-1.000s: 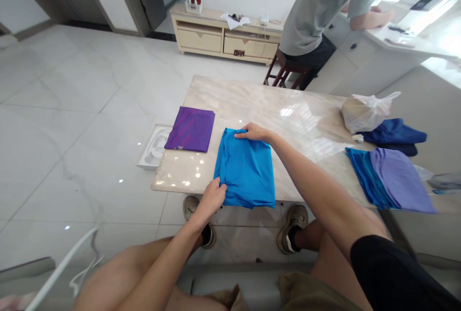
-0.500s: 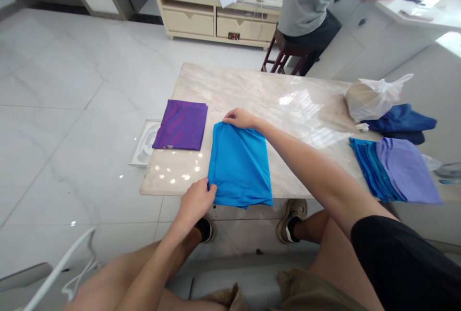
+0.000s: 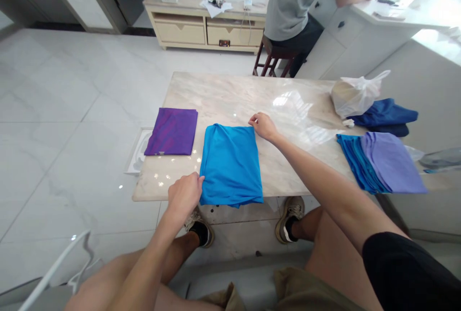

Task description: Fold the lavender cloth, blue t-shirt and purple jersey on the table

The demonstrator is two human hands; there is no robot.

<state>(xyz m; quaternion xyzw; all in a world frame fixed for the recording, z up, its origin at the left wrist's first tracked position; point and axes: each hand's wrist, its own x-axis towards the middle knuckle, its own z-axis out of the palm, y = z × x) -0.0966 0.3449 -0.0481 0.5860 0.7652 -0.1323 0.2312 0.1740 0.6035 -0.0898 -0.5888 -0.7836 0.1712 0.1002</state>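
A bright blue folded cloth (image 3: 232, 164) lies on the marble-topped table (image 3: 216, 90), its lower edge reaching slightly past the table's near edge. At its lower left edge, my left hand (image 3: 185, 194) pinches the fabric between thumb and fingers. My right hand (image 3: 264, 125) is at the far right corner, fingertips closed on the cloth there. The far left corner is a little bunched, and the top layer shows soft wrinkles. To the left lies a flat purple folded cloth (image 3: 172, 132), touched by neither hand.
On the table's right end are lavender folded cloths (image 3: 392, 164), blue folded cloths (image 3: 358, 157), a dark blue cloth (image 3: 385, 113) and a tied white plastic bag (image 3: 355, 95). Beyond the table, a person in grey (image 3: 298, 3) sits on a stool (image 3: 275, 51) near a low cabinet (image 3: 180, 32).
My right hand has moved right along the far edge, from near the far left corner to the far right corner. My left hand stays at the left edge. The view has shifted slightly.
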